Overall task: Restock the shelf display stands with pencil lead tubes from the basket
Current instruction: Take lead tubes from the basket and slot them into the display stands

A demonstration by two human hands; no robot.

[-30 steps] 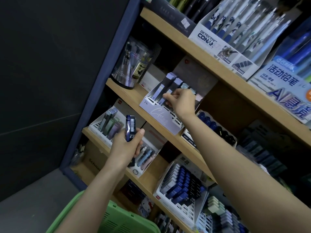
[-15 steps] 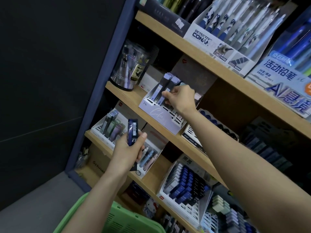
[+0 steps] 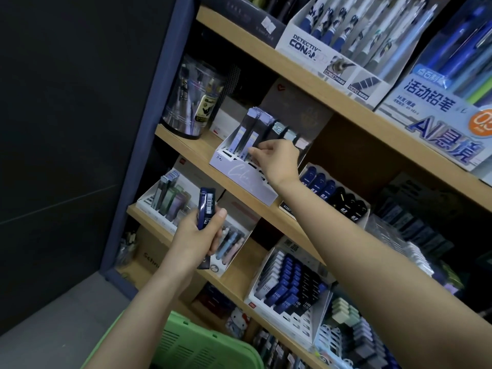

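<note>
Reaching into white display stand on middle shelf | right hand curled fingers pinch lilac tube standing in its slot | left hand fingers wrapped round dark blue lead tubes, upright, below stand | green basket at bottom edge

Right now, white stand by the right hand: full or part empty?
Part empty. The white stand has bare dark slots in front; tubes stand only behind.

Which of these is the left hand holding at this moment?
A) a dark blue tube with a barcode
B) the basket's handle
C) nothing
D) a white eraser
A: the left hand grips a dark blue tube upright, with its barcode label facing the camera; the basket sits below, untouched.
</note>
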